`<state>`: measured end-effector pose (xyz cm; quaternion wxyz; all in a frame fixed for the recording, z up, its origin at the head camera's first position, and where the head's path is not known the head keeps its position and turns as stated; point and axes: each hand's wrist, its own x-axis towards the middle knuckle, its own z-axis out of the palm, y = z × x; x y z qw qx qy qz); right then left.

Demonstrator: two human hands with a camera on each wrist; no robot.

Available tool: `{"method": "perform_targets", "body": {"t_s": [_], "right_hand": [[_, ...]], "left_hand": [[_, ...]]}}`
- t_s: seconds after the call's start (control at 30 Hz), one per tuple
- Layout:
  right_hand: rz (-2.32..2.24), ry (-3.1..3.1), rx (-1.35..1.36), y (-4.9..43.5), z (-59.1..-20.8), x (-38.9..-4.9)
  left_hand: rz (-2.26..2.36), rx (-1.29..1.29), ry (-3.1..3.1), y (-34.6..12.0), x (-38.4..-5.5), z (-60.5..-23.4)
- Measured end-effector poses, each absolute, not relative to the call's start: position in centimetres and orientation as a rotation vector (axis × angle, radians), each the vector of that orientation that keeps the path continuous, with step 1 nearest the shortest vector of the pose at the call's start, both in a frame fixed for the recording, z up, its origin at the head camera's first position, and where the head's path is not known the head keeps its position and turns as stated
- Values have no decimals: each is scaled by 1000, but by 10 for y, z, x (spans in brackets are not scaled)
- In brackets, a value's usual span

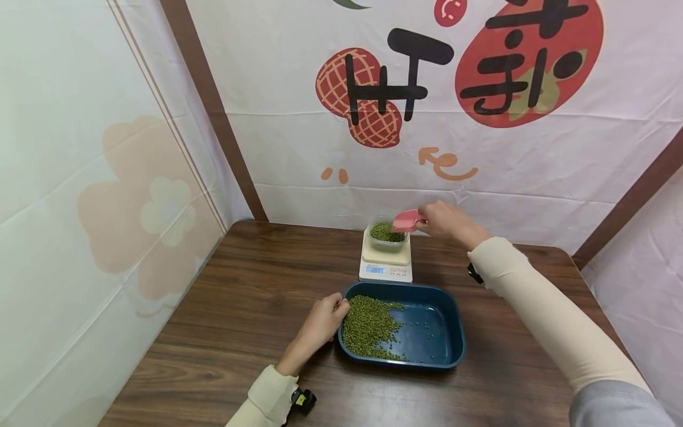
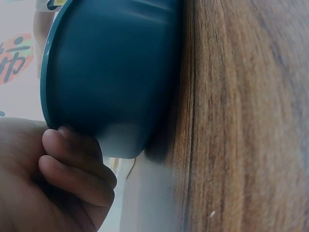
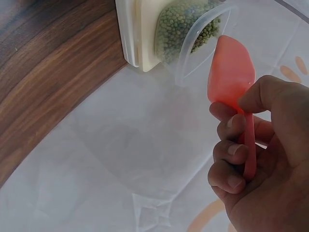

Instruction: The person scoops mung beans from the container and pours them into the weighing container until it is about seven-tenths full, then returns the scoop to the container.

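Note:
My right hand (image 1: 445, 220) grips the handle of a small pink scoop (image 3: 232, 72), its fingers wrapped around it. The scoop's blade is at the rim of a clear plastic container (image 1: 388, 244) holding green mung beans (image 3: 179, 29). This container stands on a white kitchen scale (image 1: 368, 274) with a lit display. Nearer the front, my left hand (image 1: 322, 320) holds the left rim of a dark blue tray (image 1: 456, 323), fingers curled at its edge. More mung beans (image 1: 368, 326) are heaped in the tray's left half, with a few scattered to the right.
The tray and scale stand on a dark wooden table (image 1: 240, 296), the scale close to its back edge. A printed white cloth (image 1: 288, 142) hangs right behind the table, and another light cloth (image 1: 69, 225) hangs along the left side.

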<state>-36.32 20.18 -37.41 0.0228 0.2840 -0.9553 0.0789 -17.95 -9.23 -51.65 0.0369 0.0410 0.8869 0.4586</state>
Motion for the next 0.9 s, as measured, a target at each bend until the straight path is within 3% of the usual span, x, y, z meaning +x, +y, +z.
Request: {"method": "perform_targets", "body": {"t_s": [0.9], "right_hand": [[230,-2916,928,206,-379,-358]], "left_hand": [[1422,123,2743,-91,-178,-516]]}}
